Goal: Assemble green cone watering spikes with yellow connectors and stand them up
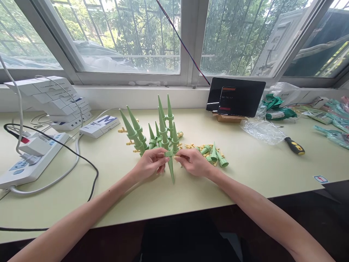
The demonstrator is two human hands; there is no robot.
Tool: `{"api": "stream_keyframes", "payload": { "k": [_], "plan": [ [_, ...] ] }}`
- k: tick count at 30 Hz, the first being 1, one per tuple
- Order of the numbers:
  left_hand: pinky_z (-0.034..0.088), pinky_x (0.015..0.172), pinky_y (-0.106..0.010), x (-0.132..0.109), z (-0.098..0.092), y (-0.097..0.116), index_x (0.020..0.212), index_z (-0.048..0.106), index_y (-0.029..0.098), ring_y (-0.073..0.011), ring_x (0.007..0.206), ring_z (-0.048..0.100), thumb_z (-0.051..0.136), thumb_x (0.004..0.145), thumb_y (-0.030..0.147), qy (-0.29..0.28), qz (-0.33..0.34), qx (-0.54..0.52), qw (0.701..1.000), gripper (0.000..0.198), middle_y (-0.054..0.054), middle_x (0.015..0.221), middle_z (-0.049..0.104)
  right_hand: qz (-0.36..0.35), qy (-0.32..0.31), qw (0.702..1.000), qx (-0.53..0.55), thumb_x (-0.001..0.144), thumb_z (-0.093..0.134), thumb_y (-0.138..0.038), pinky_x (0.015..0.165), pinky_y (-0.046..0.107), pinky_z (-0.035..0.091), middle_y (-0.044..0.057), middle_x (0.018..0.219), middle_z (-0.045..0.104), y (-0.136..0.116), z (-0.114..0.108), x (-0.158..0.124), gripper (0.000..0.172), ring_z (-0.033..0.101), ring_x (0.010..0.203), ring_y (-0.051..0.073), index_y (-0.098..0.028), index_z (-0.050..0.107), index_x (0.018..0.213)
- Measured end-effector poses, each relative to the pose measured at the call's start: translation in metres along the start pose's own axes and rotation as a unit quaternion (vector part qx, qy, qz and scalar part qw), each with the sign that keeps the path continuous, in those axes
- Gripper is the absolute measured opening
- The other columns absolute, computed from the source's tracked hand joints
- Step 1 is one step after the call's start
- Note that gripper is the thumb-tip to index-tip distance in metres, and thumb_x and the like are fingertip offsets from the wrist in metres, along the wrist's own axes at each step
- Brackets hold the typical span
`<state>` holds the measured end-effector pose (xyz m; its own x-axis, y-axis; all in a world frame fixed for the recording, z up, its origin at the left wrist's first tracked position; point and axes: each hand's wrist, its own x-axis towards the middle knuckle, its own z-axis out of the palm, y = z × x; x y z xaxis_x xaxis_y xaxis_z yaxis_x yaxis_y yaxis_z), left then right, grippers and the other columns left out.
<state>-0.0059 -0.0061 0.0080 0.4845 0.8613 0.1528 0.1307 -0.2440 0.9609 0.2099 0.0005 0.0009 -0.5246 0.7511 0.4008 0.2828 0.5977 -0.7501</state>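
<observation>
My left hand [151,162] is closed around the collar of a green plastic watering spike [171,169], whose tip points down toward the table. Close to the right of that collar, my right hand [194,162] pinches a small yellow valve, mostly hidden by the fingertips. I cannot tell whether the valve touches the spike. Just behind my hands, several green spikes [163,131] stand tip up in a cluster, some with yellow valves [130,143] sticking out of their sides. Beyond my right hand lie loose green spikes [214,154] among a pile of small yellow valves [218,148].
A tablet and phone [237,96] showing a timer lean at the back. To the right are clear plastic wrap [261,131] and a screwdriver [295,145]. On the left, a power strip [32,160], cables and stacked white boxes [62,103] occupy the table. Windows line the back.
</observation>
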Motion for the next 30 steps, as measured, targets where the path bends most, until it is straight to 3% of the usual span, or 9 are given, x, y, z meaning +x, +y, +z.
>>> {"api": "stream_keyframes", "payload": {
  "k": [22, 30],
  "plan": [
    [0.045, 0.041, -0.019, -0.0007, 0.0011, -0.0016, 0.09, 0.064, 0.014, -0.009, 0.042, 0.053, 0.065, 0.088, 0.032, -0.001, -0.011, -0.004, 1.0, 0.018, 0.003, 0.055, 0.056, 0.02, -0.008, 1.0, 0.008, 0.09, 0.053, -0.021, 0.053, 0.023, 0.032, -0.004, 0.057, 0.043, -0.0006, -0.0009, 0.0001, 0.02, 0.035, 0.051, 0.009, -0.017, 0.055, 0.07],
    [0.045, 0.041, -0.021, 0.001, -0.0008, 0.0032, 0.092, 0.061, 0.013, -0.011, 0.044, 0.055, 0.066, 0.086, 0.039, -0.014, -0.059, -0.04, 0.997, 0.027, 0.001, 0.057, 0.06, 0.001, -0.005, 1.0, -0.007, 0.089, 0.053, -0.02, 0.055, 0.023, 0.033, -0.004, 0.057, 0.045, 0.0, 0.0005, 0.0008, 0.019, 0.037, 0.052, 0.009, -0.017, 0.054, 0.07]
  ]
}}
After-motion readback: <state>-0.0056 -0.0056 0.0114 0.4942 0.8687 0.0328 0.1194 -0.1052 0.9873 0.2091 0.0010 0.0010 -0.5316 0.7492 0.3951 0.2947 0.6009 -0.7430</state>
